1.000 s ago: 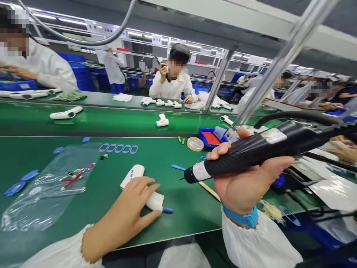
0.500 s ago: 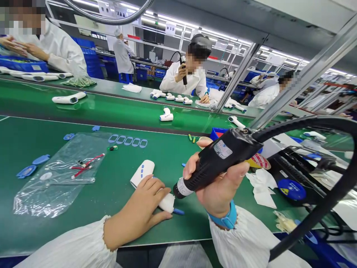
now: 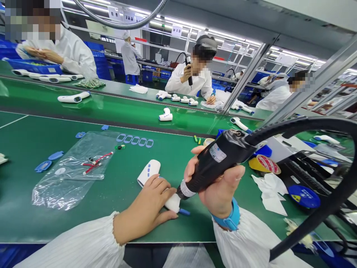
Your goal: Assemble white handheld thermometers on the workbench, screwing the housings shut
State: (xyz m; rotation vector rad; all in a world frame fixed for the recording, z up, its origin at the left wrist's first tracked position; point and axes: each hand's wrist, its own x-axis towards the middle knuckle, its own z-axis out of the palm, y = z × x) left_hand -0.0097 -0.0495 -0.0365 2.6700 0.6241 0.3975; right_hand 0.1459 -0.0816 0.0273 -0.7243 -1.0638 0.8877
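My left hand (image 3: pixel 150 203) is closed over the handle of a white infrared thermometer (image 3: pixel 150 172), holding it down on the green bench. Blue buttons show on its body, and a blue piece (image 3: pixel 184 211) sticks out past the handle's end. Wrapped in my right hand (image 3: pixel 219 191) is a black electric screwdriver (image 3: pixel 216 160) with a thick cable at its rear. Its front end points down at the handle beside my left fingertips. The bit is hidden, so I cannot tell whether it touches a screw.
Left lies a clear plastic bag (image 3: pixel 75 169) with red-wired parts, near several blue frames (image 3: pixel 135 140). Beyond runs a green conveyor (image 3: pixel 119 108) carrying white thermometers. At right are tape (image 3: pixel 264 164), tissue (image 3: pixel 270 191) and a black device (image 3: pixel 299 175). Co-workers sit across the belt.
The screwdriver's front end has come nearer the thermometer handle. My left hand keeps its hold. The whole view has shifted slightly, so the bench items appear farther right.
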